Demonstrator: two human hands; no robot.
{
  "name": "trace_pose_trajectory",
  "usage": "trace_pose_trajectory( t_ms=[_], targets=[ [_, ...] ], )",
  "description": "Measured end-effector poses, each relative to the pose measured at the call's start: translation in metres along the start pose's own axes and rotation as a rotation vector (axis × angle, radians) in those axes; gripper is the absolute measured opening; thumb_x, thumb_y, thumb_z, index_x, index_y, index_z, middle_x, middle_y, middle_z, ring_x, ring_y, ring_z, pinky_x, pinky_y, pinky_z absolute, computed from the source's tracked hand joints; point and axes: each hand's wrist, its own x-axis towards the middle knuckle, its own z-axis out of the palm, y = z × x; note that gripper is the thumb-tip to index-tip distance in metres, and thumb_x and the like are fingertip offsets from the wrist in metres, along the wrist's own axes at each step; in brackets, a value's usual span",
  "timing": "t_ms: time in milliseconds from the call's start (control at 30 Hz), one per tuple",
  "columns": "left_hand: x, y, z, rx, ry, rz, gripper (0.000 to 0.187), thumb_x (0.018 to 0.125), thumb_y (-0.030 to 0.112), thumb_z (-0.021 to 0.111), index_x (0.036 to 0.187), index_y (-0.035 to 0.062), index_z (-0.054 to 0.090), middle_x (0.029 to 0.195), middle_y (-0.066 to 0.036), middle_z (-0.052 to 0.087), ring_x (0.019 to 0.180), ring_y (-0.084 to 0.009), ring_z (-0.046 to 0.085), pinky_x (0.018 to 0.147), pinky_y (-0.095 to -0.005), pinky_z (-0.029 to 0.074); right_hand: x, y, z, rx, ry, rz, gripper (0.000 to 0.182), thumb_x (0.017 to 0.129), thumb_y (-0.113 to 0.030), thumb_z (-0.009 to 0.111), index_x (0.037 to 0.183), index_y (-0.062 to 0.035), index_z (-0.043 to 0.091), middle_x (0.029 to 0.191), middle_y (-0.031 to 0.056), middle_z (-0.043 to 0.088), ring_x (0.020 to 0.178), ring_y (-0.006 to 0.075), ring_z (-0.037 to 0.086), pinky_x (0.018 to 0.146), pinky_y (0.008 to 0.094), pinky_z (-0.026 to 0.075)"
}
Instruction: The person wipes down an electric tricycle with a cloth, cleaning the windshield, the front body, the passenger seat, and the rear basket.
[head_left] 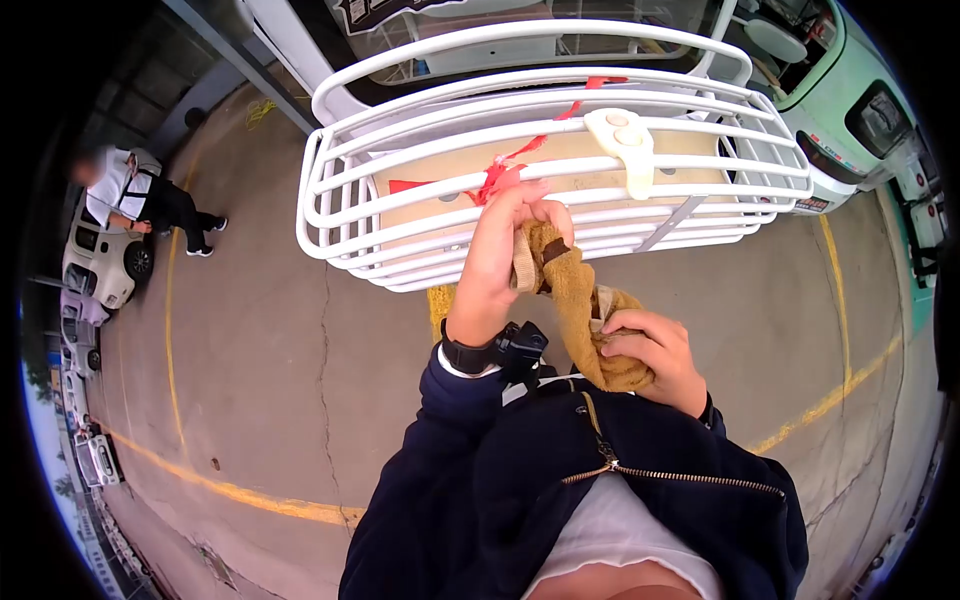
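A yellow-brown cloth [572, 300], twisted lengthwise with a paler hem, stretches between my two hands in front of my jacket. My left hand [492, 262] is closed round its upper end, close by the white metal rack [400, 218] and the torn red ribbon [497, 178] tied there. Lower and to the right, my right hand [655, 352] grips the bunched other end, fingers curled over it. A black device [522, 345] is strapped at my left wrist.
A cream plastic piece [625, 145] is fixed on the rack, which sits on a vehicle's end. At right stands a pale green vehicle [850, 65]. A person [125, 190] in a white top is at far left beside parked vehicles. Yellow lines [255, 500] mark the concrete.
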Motion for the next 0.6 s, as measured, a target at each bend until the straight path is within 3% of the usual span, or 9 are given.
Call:
trace_pose_trajectory(
  t_ms=[67, 100, 133, 200, 233, 300, 367, 467, 600],
  targets=[
    [-0.001, -0.008, 0.0, 0.055, 0.103, 0.136, 0.033, 0.095, 0.026, 0.05, 0.085, -0.0038, 0.061, 0.062, -0.013, 0.062, 0.058, -0.0191, 0.058, 0.06, -0.0282, 0.047, -0.011, 0.004, 0.006, -0.02, -0.087, 0.07, 0.033, 0.065, -0.005, 0.074, 0.096, -0.0119, 0.065, 0.106, 0.0033, 0.065, 0.076, 0.0262, 0.066, 0.06, 0.0358, 0.052],
    [-0.004, -0.008, 0.003, 0.055, 0.13, 0.17, 0.041, 0.096, 0.02, 0.05, 0.125, -0.0092, 0.05, 0.062, -0.013, 0.061, 0.059, -0.0188, 0.058, 0.061, -0.0278, 0.046, -0.015, 0.006, 0.005, -0.043, -0.183, 0.122, 0.034, 0.065, -0.004, 0.074, 0.097, -0.0121, 0.064, 0.107, 0.0029, 0.064, 0.077, 0.0275, 0.066, 0.061, 0.0362, 0.053],
    [-0.01, -0.008, 0.008, 0.054, 0.132, 0.159, 0.041, 0.096, 0.02, 0.05, 0.125, -0.0092, 0.05, 0.062, -0.013, 0.061, 0.059, -0.0188, 0.058, 0.061, -0.0278, 0.046, -0.016, 0.009, 0.002, -0.041, -0.182, 0.133, 0.034, 0.065, -0.004, 0.074, 0.097, -0.0121, 0.064, 0.107, 0.0029, 0.064, 0.077, 0.0275, 0.066, 0.061, 0.0362, 0.053],
    [-0.022, -0.004, 0.02, 0.077, 0.139, 0.226, 0.065, 0.097, 0.016, 0.049, 0.15, -0.0074, 0.02, 0.062, -0.011, 0.06, 0.06, -0.0172, 0.056, 0.063, -0.0264, 0.045, -0.013, 0.019, -0.009, -0.143, -0.203, 0.131, 0.037, 0.065, -0.004, 0.073, 0.1, -0.0136, 0.064, 0.108, 0.0012, 0.063, 0.078, 0.0277, 0.066, 0.062, 0.036, 0.053],
    [-0.034, -0.005, 0.029, 0.148, 0.269, 0.163, 0.066, 0.097, 0.012, 0.048, 0.155, -0.0031, 0.018, 0.063, -0.007, 0.059, 0.061, -0.0131, 0.054, 0.065, -0.0247, 0.043, -0.013, 0.023, -0.016, -0.173, -0.233, 0.144, 0.036, 0.065, -0.003, 0.073, 0.098, -0.0136, 0.064, 0.108, 0.0006, 0.064, 0.08, 0.027, 0.066, 0.062, 0.0356, 0.052],
    [-0.051, -0.006, 0.022, 0.466, 0.069, 0.284, 0.039, 0.098, 0.009, 0.049, 0.135, -0.0027, 0.053, 0.06, -0.003, 0.058, 0.059, -0.0076, 0.052, 0.06, -0.0235, 0.04, -0.01, 0.032, -0.021, -0.142, -0.227, 0.148, 0.035, 0.065, -0.003, 0.073, 0.097, -0.0135, 0.065, 0.107, 0.0002, 0.065, 0.08, 0.0267, 0.066, 0.061, 0.0355, 0.052],
    [-0.055, -0.006, 0.023, 0.587, 0.012, 0.304, 0.032, 0.098, 0.009, 0.051, 0.125, -0.0021, 0.064, 0.059, -0.002, 0.057, 0.058, -0.0058, 0.052, 0.057, -0.0231, 0.039, -0.01, 0.038, -0.023, -0.02, -0.241, 0.177, 0.035, 0.065, 0.001, 0.071, 0.097, -0.0113, 0.066, 0.107, 0.0024, 0.066, 0.086, 0.0282, 0.067, 0.067, 0.0357, 0.053],
    [-0.035, -0.011, 0.04, 0.717, 0.272, 0.307, 0.022, 0.095, 0.01, 0.059, 0.111, 0.0012, 0.071, 0.056, 0.0, 0.057, 0.054, -0.0057, 0.051, 0.052, -0.0233, 0.038, -0.002, 0.048, -0.016, 0.296, -0.257, 0.205, 0.036, 0.067, 0.007, 0.069, 0.1, -0.008, 0.066, 0.108, 0.0072, 0.066, 0.095, 0.0313, 0.065, 0.079, 0.0361, 0.053],
    [0.009, -0.018, 0.043, 1.466, 0.25, 1.108, 0.029, 0.087, 0.018, 0.072, 0.111, 0.0018, 0.07, 0.078, -0.009, 0.068, 0.054, -0.0115, 0.054, 0.05, -0.0245, 0.039, 0.01, 0.054, -0.026, 0.328, -0.381, 0.299, 0.038, 0.069, 0.009, 0.068, 0.104, -0.0045, 0.065, 0.11, 0.0117, 0.066, 0.103, 0.0324, 0.064, 0.089, 0.0364, 0.051]
  ],
)
